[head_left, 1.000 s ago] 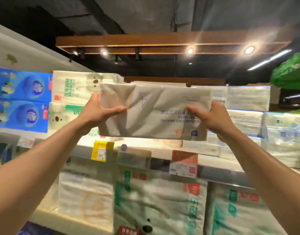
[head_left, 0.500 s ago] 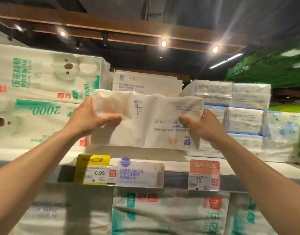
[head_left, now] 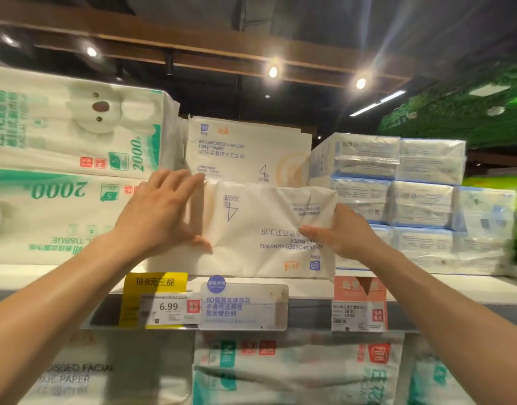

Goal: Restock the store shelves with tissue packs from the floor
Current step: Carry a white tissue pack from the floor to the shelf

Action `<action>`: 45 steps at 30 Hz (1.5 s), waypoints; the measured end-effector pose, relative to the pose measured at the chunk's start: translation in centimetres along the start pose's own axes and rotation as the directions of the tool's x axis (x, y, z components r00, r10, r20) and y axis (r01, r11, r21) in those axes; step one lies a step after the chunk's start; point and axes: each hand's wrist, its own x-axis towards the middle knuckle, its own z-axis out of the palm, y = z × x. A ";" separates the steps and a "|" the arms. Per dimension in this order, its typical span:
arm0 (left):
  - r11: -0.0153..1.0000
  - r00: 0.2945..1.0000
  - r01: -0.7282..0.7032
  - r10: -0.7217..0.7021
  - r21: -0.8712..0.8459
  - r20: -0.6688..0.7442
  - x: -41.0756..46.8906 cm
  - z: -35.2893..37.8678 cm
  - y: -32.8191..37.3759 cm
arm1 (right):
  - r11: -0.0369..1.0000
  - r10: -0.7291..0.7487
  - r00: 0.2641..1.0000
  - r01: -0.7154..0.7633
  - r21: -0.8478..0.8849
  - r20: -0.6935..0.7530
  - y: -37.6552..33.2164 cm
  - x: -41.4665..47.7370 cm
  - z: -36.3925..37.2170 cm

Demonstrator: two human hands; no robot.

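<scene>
A person's left hand [head_left: 161,211] presses flat, fingers spread, on the left end of a white tissue pack [head_left: 260,229]. The right hand [head_left: 343,232] grips its right end, thumb in front. The pack sits upside down at the front edge of the shelf [head_left: 426,287], before a matching pack [head_left: 245,150], between green-printed packs [head_left: 61,171] and blue-wrapped packs [head_left: 412,185].

The tissue pack [head_left: 266,229] I hold reads upside down: "6D EMBOSSED HANGING", "PAPER", "4", "320". The upright pack [head_left: 245,150] behind it says "6D EMBOSSED HANGING TOILET PAPER" and "4". The green packs [head_left: 76,127] at the shelf's [head_left: 310,314] left end show "2000"; the lower one also shows "TISSUE". Along the shelf's front edge, the yellow tag [head_left: 155,285] reads "19.9", the white label [head_left: 169,308] "6.99", and the red-topped tag [head_left: 359,305] "29.90" and "19.90".
</scene>
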 end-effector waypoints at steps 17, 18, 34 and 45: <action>0.968 0.974 -0.118 0.069 0.221 0.217 3.4 2.1 -0.2 | 0.795 -0.048 0.995 -0.018 -0.606 -0.093 -3.3 1.9 -1.7; 0.978 0.970 -0.105 0.060 0.181 0.235 3.3 1.6 -0.2 | 0.812 -0.055 0.992 -0.022 -0.583 -0.114 -3.0 1.5 -1.9; 0.879 0.873 -0.329 0.423 -0.346 0.243 -1.0 -9.0 17.0 | 0.880 -0.124 0.991 0.085 -0.467 -0.054 4.4 -14.5 -12.9; 0.574 0.653 -0.586 0.752 -0.572 0.087 -11.6 -14.3 45.6 | 0.753 0.235 0.971 -0.207 -0.625 -0.039 21.1 -39.4 -30.3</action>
